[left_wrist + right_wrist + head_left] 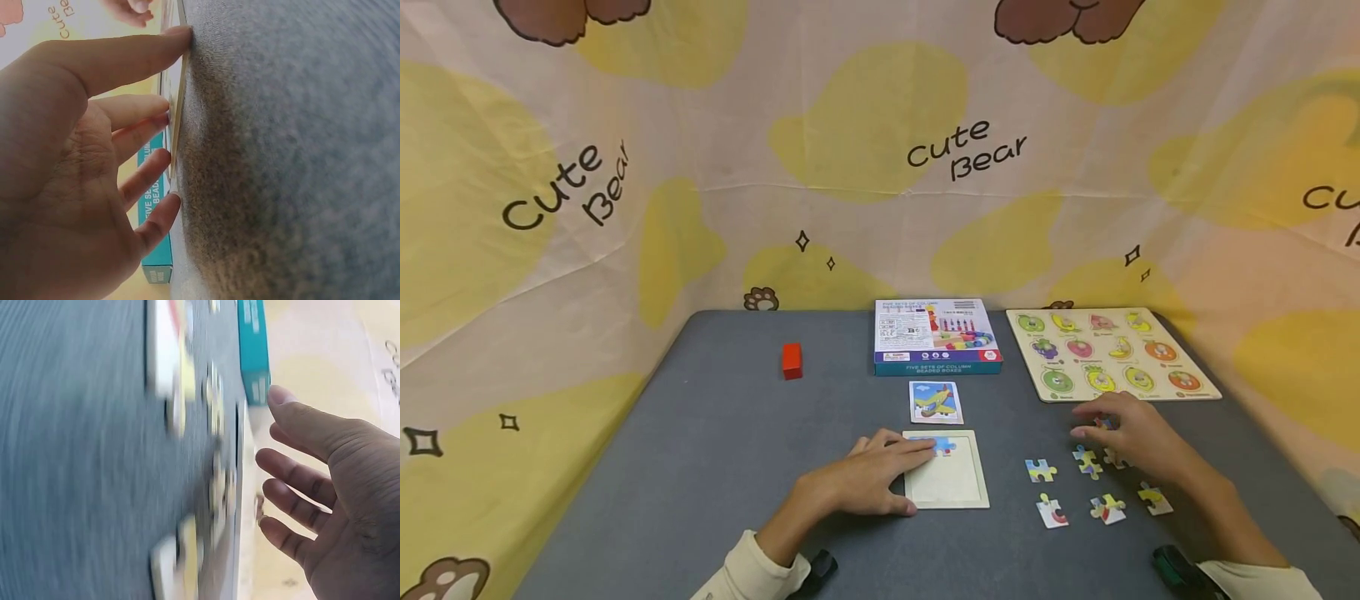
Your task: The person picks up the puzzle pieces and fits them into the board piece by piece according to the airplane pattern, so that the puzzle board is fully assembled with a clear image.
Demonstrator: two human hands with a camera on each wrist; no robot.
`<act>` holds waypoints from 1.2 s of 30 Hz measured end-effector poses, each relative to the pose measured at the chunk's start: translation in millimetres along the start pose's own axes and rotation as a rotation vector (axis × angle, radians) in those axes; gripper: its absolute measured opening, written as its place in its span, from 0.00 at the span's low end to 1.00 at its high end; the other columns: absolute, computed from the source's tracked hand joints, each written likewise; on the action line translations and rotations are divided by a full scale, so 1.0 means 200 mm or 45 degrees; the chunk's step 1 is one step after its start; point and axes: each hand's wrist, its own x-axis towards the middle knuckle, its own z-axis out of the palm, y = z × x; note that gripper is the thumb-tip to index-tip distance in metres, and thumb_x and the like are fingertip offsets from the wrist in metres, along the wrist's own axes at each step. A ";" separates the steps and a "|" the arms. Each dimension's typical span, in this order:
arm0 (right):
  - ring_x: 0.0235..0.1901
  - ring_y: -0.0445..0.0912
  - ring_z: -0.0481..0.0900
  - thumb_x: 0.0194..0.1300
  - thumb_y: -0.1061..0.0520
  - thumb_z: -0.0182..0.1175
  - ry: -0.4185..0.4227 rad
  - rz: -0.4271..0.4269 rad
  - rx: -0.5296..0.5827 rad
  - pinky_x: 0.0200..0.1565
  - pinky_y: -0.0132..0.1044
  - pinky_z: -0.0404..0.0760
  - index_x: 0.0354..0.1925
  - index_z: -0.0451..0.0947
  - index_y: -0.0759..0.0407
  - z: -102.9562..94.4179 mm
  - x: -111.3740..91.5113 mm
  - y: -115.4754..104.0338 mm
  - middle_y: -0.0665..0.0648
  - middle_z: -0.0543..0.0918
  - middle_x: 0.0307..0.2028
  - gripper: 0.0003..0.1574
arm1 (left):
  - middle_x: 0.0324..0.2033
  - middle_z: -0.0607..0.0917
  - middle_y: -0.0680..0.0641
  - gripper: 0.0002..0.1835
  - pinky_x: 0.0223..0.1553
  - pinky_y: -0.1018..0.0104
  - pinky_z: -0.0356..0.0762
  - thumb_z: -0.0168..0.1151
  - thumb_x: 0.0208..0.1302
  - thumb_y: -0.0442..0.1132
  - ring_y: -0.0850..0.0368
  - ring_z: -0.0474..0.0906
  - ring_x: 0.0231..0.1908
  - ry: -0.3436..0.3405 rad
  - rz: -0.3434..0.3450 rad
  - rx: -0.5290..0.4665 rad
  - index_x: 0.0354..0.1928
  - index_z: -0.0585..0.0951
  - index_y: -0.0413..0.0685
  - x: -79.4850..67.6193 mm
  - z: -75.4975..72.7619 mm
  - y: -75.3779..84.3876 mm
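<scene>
My left hand (868, 477) lies over the left side of a small wooden puzzle tray (949, 490), its fingers extended across the upper left and its thumb at the lower left corner. Blue jigsaw pieces (944, 447) show inside the tray's top, partly covered by the fingers. In the left wrist view the fingertips touch the tray edge (178, 125). My right hand (1138, 435) hovers with loosely bent fingers above a jigsaw piece (1103, 423), gripping nothing. Around it lie several more pieces, among them one with yellow and red (1107, 508) and one bluish (1041, 471).
A picture card of a yellow airplane (936, 403) lies just behind the tray. Farther back stand a beaded-toy box (937, 337) and a fruit puzzle board (1112, 354). A red block (792, 361) sits to the left on the grey table (700, 450).
</scene>
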 end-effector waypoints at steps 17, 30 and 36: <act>0.43 0.30 0.80 0.66 0.53 0.75 -0.043 0.050 -0.010 0.45 0.33 0.79 0.52 0.89 0.61 -0.09 -0.04 0.27 0.56 0.91 0.46 0.20 | 0.82 0.60 0.65 0.41 0.62 0.57 0.62 0.68 0.70 0.53 0.53 0.58 0.74 0.000 0.006 -0.020 0.82 0.64 0.63 -0.01 0.00 0.00; 0.39 0.30 0.74 0.64 0.62 0.74 -0.024 -0.136 0.058 0.38 0.31 0.74 0.54 0.88 0.65 -0.06 -0.01 0.32 0.56 0.86 0.45 0.20 | 0.81 0.61 0.63 0.41 0.62 0.55 0.63 0.69 0.70 0.52 0.52 0.59 0.74 0.016 0.019 -0.019 0.82 0.65 0.62 -0.01 -0.01 0.01; 0.35 0.32 0.70 0.63 0.60 0.75 -0.007 -0.111 0.002 0.35 0.33 0.70 0.48 0.91 0.61 -0.05 -0.02 0.32 0.49 0.83 0.39 0.14 | 0.81 0.62 0.63 0.41 0.62 0.56 0.63 0.69 0.70 0.53 0.53 0.59 0.73 0.017 0.019 -0.025 0.82 0.65 0.63 -0.02 -0.01 0.01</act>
